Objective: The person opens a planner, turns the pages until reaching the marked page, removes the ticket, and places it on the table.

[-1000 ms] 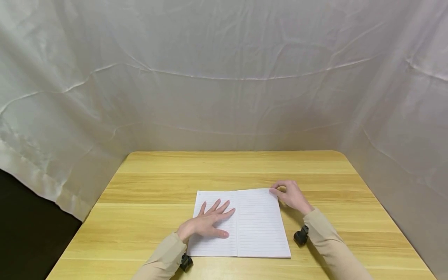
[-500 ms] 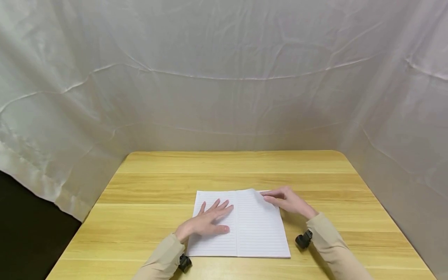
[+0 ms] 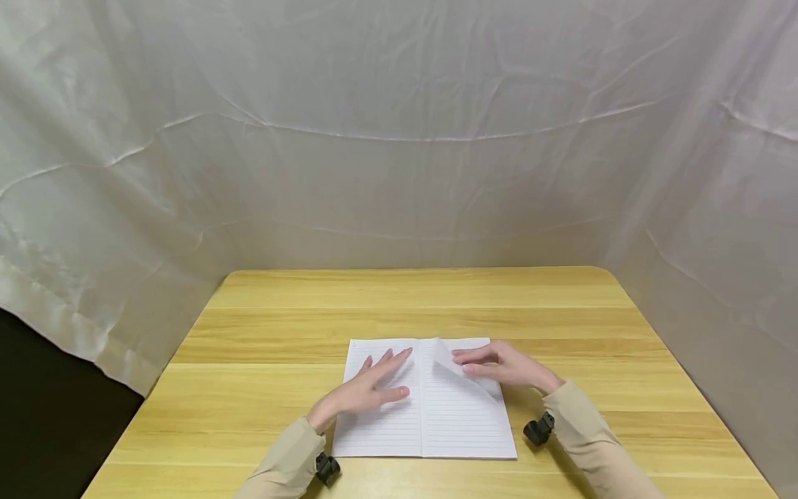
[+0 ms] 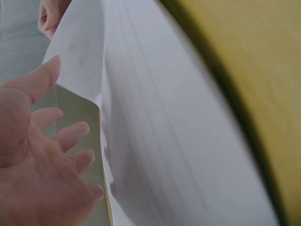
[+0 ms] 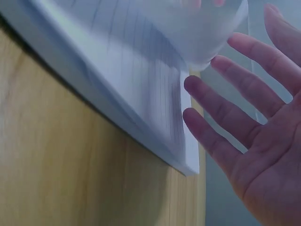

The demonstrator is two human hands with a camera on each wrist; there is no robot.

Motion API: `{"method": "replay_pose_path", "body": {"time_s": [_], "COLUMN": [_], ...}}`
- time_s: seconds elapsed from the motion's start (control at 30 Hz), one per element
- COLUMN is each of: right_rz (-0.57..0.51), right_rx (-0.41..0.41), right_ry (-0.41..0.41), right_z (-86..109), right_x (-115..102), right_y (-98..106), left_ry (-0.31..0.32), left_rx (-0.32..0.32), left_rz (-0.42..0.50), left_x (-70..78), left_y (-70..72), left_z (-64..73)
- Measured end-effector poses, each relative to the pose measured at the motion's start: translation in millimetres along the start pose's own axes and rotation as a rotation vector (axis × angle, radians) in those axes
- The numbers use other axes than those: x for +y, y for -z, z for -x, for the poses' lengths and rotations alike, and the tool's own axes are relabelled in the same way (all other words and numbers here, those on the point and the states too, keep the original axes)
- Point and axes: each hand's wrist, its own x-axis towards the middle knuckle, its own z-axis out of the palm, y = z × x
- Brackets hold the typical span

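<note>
An open lined notebook (image 3: 467,430) lies on the table. One right-hand page (image 3: 444,355) is lifted at its top outer corner and curls toward the spine. My right hand (image 3: 508,364) is at this raised page; in the right wrist view its fingers (image 5: 244,77) are fairly straight, and the foremost fingertips meet the page edge. Over the left page my left hand (image 3: 361,395) has its fingers spread and holds nothing. The left wrist view shows its palm (image 4: 37,165) beside the paper, the thumb tip near the raised page. Whether that thumb touches it, I cannot tell.
The wooden table (image 3: 262,326) surrounds the notebook on all sides. Grey-white curtains (image 3: 399,173) hang behind the table and at both sides. A small black camera (image 3: 539,430) sits at the right cuff, another camera (image 3: 327,469) at the left.
The right hand has moved left and toward the body, bringing the page's corner up and over toward the spine. The left hand, flat on the left page before, has lifted slightly.
</note>
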Motion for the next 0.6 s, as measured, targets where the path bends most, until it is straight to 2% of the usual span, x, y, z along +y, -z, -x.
{"method": "replay_pose_path", "body": {"time_s": [0.23,0.6], "right_rz": [0.008,-0.013], "right_rx": [-0.043,-0.078], "right_ry": [0.027,0.038], "right_z": [-6.2,-11.7], "right_x": [-5,-10], "right_y": [-7,-12], "left_ry": [-0.026,-0.048], "left_rx": [0.043,0.11], "left_rz": [0.066,0.07], "left_x": [2.0,5.4], "left_y": [0.9,1.5], "left_z": [-3.6,-4.0]}}
